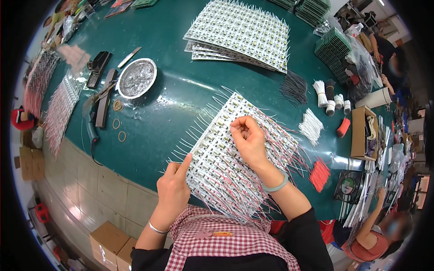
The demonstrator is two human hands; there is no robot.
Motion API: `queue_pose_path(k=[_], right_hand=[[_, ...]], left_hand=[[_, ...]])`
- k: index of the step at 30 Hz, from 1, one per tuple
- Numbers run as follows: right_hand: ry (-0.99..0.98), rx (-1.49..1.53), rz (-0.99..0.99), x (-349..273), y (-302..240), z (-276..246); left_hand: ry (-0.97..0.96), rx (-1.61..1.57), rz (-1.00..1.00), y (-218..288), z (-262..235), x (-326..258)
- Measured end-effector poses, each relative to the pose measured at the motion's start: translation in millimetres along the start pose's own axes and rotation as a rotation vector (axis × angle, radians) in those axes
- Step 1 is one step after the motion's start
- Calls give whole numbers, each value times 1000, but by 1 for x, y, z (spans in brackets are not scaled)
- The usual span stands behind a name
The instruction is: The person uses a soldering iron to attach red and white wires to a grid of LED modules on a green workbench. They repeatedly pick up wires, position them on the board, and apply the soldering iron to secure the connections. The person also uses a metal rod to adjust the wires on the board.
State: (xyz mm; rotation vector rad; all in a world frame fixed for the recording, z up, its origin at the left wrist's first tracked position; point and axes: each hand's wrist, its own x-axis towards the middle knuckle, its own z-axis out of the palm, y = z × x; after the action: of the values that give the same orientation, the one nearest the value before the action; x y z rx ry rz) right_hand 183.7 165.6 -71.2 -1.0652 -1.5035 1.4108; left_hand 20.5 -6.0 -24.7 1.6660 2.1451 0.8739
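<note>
In front of me lies a white circuit board panel (217, 140), tilted on the table, with rows of small parts and many thin red and white wires sticking out from its edges and across its near half. My left hand (174, 185) rests at the panel's left edge, index finger stretched out onto it and the other fingers curled. Over the panel's middle, my right hand (248, 140) is closed in a pinch. Whatever sits between its fingertips, if anything, is too small to make out.
Stacked panels (239, 34) lie at the back. A metal bowl (137, 78), a knife (129, 57) and a soldering iron (91, 126) are at left. Bundles of black wires (295, 88), white wires (311, 126) and red wires (319, 174) lie right. A co-worker (375, 235) sits lower right.
</note>
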Motion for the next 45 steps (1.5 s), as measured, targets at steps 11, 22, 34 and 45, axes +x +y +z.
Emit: queue_pose_path(k=[11,22,34,45], right_hand=[[-20,31,-8,-1,0,-1],[-11,92,33,-1,-4,-3],[-11,-568,-126,92,-31,-32],[-244,-975,114,130,-41,-14]], left_hand=[[29,54,111,-2,22,36],[39,101,81,3,26,43],[10,10,58,1,27,45],[5,10,8,4,28,43]])
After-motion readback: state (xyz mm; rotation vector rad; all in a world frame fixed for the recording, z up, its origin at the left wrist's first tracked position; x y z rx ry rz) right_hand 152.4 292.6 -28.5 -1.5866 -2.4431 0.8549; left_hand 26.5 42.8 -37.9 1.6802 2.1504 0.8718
